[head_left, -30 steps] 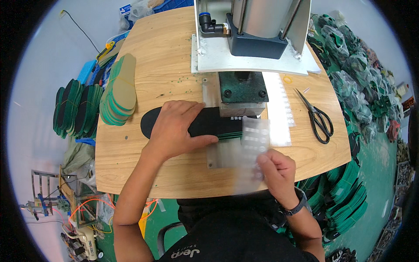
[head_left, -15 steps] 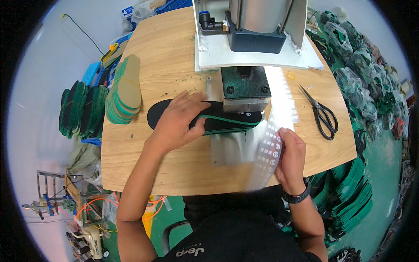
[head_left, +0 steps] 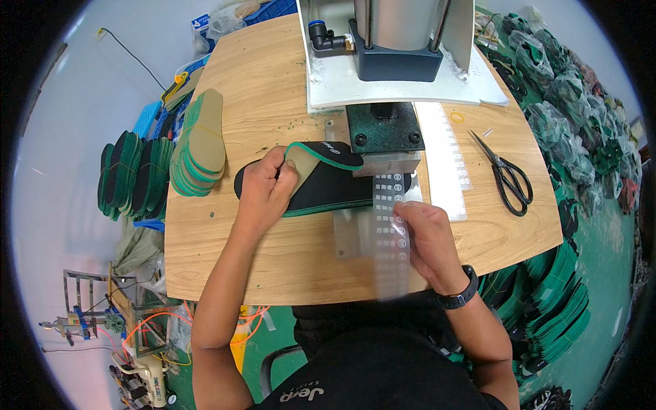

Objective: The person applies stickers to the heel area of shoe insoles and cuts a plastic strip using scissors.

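One insole (head_left: 326, 152) now curled up (left fingers (head_left: 273, 161) pinching it), right fingers (head_left: 411, 212) gripping strip (head_left: 391, 229)

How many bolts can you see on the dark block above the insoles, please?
2: the left bolt and right bolt, each near a front corner of the block. More may be hidden beneath the white plate.

White wall (head_left: 78, 171), green floor (head_left: 601, 273), pale wooden table (head_left: 263, 75)
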Motion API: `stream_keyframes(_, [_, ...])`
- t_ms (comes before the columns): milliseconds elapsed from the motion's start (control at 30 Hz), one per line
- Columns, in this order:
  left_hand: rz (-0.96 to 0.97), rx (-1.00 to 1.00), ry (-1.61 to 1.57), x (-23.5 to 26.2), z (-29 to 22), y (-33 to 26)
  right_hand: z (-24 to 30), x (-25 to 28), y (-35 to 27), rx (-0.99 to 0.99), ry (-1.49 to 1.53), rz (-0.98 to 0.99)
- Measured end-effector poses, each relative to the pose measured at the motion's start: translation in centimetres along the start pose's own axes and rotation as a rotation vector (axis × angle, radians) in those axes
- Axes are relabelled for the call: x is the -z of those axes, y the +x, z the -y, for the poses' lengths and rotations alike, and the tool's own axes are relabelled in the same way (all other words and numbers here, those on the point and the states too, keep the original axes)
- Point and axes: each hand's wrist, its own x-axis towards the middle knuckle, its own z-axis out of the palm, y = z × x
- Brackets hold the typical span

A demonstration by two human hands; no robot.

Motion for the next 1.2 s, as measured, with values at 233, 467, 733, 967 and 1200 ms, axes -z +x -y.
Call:
stream_keyframes(233, [-0.023,-0.038,-0.028,-0.2,-0.1,0.0,0.0,0.1,0.6,-0.027,-0.065,-0.026])
stream_keyframes(467, [-0.013,-0.057,0.044,-0.6,-0.3,-0.3,-0.3,0.1,0.8,-0.052,-0.117,-0.044])
stream_keyframes(733, [0.223,-0.218,0.356,-0.1,-2.6,0.1,-0.6,0.0,0.9,-0.019,-0.131,0.011])
stream_keyframes(967, [0.229,-0.230,0.383,-0.3,-2.4,0.2,-0.4,-0.3,0.8,0.019,-0.120,0.012])
stream_keyframes(1200, [0.277,-0.158,0.179,0.6,-2.0,0.5,0.5,1.7,-1.4,0.199,0.018,-0.116])
